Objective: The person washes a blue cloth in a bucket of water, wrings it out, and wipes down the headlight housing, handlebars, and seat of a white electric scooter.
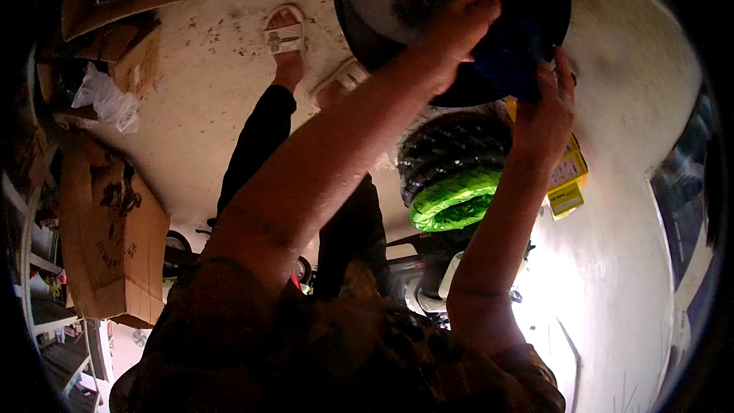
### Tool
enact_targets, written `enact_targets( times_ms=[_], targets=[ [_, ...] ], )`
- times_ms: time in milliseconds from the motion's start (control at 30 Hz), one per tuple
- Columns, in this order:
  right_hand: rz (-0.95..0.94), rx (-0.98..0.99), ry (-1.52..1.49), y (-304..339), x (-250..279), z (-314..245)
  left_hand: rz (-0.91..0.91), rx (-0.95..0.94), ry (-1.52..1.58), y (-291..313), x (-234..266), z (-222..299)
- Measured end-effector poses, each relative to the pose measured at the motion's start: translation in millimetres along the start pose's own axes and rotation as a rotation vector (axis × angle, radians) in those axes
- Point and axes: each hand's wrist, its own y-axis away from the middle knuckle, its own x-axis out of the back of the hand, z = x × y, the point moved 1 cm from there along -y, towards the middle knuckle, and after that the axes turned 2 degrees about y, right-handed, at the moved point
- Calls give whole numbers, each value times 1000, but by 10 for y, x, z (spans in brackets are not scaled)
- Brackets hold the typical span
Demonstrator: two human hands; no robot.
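Right hand [547, 107] is half-curling beside a dark blue cloth [511, 61], probably light, floppy, best edge-grabbed; can't tell what it or left hand [465, 24] is gripping.

Speckled pale floor [206, 69], white glare [562, 283] right, shelving [60, 352] left

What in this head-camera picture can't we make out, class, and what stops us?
All in the head view:
- Round black object: cut off by the top edge.
- Dark blue thing by the right hand: too dark to name, or to tell whether it is held.
- Right sandal: partly behind the left forearm.
- Tyres: right edge behind the right forearm.
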Motion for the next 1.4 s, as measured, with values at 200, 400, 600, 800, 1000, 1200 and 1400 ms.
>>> enact_targets(
  times_ms=[200, 400, 600, 800, 1000, 1200, 1400],
  targets=[
    [-36, -134, -248, -134, 164, -197, -229, -181, -445, 22, 138, 127],
    [-144, -235, -861, -42, 118, 171, -45, -412, -523, -1, 155, 219],
    [22, -417, -335, -108, 171, -39, -55, -107, -203, 121, 88, 282],
    [105, -387, -1007, -16, -166, 443, 20, -99, -126, 13, 151, -6],
    [230, -459, -1183, -1, -129, -279, -113, 10, 444, 73, -32, 63],
    [337, 151, -399, 306, -57, -991, 6, -150, -23, -165, -14, -85],
    [79, -78, -467, -617, -609, -106, 72, 134, 227, -254, -122, -477]
  ],
)
